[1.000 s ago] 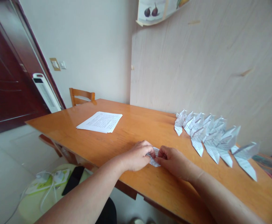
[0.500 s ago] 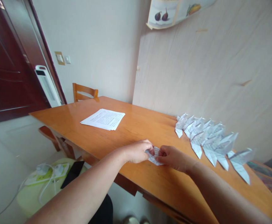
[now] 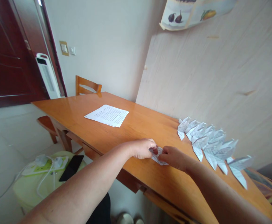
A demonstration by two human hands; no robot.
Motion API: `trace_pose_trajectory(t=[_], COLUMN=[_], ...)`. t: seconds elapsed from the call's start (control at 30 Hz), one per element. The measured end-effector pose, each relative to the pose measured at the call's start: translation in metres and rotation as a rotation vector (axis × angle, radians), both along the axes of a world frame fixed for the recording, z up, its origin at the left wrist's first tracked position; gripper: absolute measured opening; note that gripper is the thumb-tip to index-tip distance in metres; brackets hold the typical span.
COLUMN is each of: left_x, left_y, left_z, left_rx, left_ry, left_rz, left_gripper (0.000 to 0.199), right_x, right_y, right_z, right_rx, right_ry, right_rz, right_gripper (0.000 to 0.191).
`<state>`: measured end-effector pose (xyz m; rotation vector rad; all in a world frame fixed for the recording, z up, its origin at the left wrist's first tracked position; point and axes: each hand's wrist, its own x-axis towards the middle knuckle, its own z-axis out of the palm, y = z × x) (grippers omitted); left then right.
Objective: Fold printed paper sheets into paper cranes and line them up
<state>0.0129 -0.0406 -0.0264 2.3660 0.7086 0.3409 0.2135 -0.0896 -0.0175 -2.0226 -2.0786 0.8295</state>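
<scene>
A small folded piece of printed paper [image 3: 161, 160] lies on the wooden table [image 3: 136, 124] near its front edge, between my two hands. My left hand [image 3: 144, 148] grips the paper's left side, fingers curled onto it. On the right side, my right hand [image 3: 172, 156] has its thumb and fingers closed on the same paper. Both hands are close together, a small gap apart, and partly cover the paper. Its exact folds are too small to make out.
Several folded paper pieces [image 3: 210, 140] stand in rows at the right. A stack of printed sheets [image 3: 107, 115] lies farther left. At lower left, a stool [image 3: 21, 189] holds a power strip [image 3: 63, 162] and a black phone [image 3: 71, 168]. A chair [image 3: 88, 84] stands behind the table.
The view has shifted a little. My hands have stayed on the small paper, the right hand's fingers slightly farther over it.
</scene>
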Motion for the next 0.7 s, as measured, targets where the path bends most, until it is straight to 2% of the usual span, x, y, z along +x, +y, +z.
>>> trace_pose_trajectory(t=[0.37, 0.7], left_x=[-0.0017, -0.0035], left_y=[0.0001, 0.0013], left_z=[-0.0007, -0.0006], left_rx=[-0.006, -0.005], left_ry=[-0.005, -0.023], left_rz=[0.001, -0.019], left_gripper=[0.027, 0.036], right_x=[-0.0012, -0.0070], right_y=[0.0052, 0.0048], right_z=[-0.0018, 0.0036], right_rx=[-0.040, -0.065], right_ry=[-0.095, -0.128], right_rz=[-0.030, -0.056], right_gripper=[0.025, 0.028])
